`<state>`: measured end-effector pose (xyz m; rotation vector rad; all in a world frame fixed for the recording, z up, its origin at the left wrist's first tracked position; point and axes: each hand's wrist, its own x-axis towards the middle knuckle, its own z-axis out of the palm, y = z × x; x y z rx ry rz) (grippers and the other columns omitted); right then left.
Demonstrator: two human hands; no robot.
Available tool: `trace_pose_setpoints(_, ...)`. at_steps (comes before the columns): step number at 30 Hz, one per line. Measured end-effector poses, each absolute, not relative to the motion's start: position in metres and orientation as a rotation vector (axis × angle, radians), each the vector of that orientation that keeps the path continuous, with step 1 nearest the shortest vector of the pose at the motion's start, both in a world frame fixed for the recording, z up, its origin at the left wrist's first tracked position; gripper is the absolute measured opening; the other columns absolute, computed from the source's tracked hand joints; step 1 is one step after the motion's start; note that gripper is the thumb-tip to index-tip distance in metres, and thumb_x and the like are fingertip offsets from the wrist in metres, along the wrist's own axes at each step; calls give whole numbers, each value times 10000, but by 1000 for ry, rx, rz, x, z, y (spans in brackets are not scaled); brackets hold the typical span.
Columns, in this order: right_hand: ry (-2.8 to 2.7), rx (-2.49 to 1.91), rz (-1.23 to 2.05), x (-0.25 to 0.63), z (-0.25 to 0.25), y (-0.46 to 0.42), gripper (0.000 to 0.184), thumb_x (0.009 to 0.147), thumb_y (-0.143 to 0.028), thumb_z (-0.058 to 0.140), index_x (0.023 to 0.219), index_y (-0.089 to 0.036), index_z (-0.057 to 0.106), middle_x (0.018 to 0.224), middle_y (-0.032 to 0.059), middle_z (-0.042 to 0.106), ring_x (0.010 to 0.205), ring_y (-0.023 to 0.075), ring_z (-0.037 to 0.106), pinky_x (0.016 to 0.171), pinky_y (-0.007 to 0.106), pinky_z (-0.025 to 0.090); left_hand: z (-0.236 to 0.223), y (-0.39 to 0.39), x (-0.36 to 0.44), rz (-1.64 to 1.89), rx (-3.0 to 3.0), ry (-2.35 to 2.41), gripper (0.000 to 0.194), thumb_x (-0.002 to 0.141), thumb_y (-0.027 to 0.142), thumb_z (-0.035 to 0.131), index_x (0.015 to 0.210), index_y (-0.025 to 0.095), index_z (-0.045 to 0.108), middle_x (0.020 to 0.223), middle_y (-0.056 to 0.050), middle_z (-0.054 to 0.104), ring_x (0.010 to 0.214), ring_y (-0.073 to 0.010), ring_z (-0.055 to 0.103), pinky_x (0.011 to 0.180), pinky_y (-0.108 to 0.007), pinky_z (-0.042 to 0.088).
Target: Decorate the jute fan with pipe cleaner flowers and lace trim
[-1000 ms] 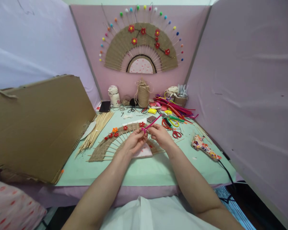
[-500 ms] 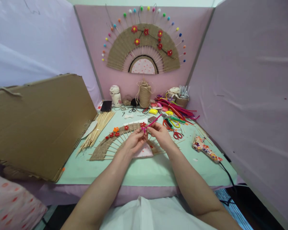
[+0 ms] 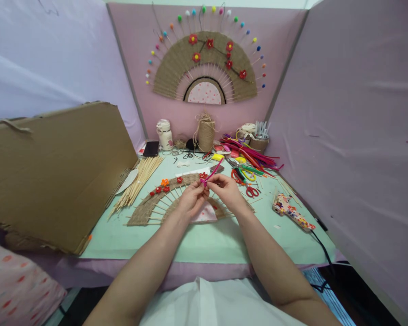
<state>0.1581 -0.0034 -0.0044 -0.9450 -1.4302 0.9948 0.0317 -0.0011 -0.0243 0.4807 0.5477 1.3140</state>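
A magenta pipe cleaner point(image 3: 216, 169) is held between both hands, above the far middle of the table. My left hand point(image 3: 194, 197) pinches its lower end, which is bent into a small coil at the fingertips. Close beside it, my right hand point(image 3: 226, 190) grips the same pipe cleaner with thumb and forefinger, and the free end sticks up to the right. Under the hands lies a fan of twine and sticks point(image 3: 141, 213), with small red flowers and an orange flower point(image 3: 164, 182) along its band. My hands and forearms cover part of this fan.
Bamboo sticks point(image 3: 139, 181) and a large cardboard sheet point(image 3: 54, 176) are on the left. Twine point(image 3: 206, 133), pipe cleaners point(image 3: 255, 156) and red-handled scissors point(image 3: 252, 192) lie toward the back. A patterned glue gun point(image 3: 292, 212) with a cord rests at right. A finished fan point(image 3: 170, 68) hangs on the wall.
The free end of the magenta pipe cleaner has swung to a steeper angle, its tip moving left. My right fingers have shifted slightly; both hands stay together over the fan.
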Motion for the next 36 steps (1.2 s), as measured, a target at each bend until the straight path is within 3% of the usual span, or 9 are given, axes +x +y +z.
trace_pose_setpoints(9,-1301,-1033,1190,162,-9,3,280,643,-428,721,697,-164,643,591,-20,563,496,78,404,475,223,336,-26,-3,35,1368,635,584,129,677,86,744,761,100,647,720,-7,618,629,-46,538,637,-155,421)
trace_pose_setpoints(17,-1318,-1083,1253,173,-8,7,233,631,-353,721,739,-149,688,597,-16,599,507,80,440,486,222,339,-26,-3,33,1282,678,652,211,602,114,795,767,104,663,677,-1,623,582,-61,542,593,-179,424)
trace_pose_setpoints(24,-1339,-1084,1319,179,-4,6,229,680,-361,675,646,-135,674,490,-21,524,483,83,421,471,227,310,-27,-1,31,1271,659,697,193,624,96,776,774,107,655,696,-12,636,594,-62,547,598,-175,429)
trace_pose_setpoints(30,-1456,-1116,1294,180,1,2,227,666,-360,696,732,-144,724,529,-19,579,497,84,432,500,230,326,-27,0,31,1293,703,731,175,631,117,772,761,106,656,693,-15,640,578,-59,530,587,-179,412)
trace_pose_setpoints(36,-1430,-1137,1281,179,-3,5,195,662,-341,710,666,-146,702,530,-18,576,516,92,464,513,230,346,-28,-2,32,1308,798,749,149,632,140,769,749,116,680,684,-14,635,612,-77,533,585,-187,394)
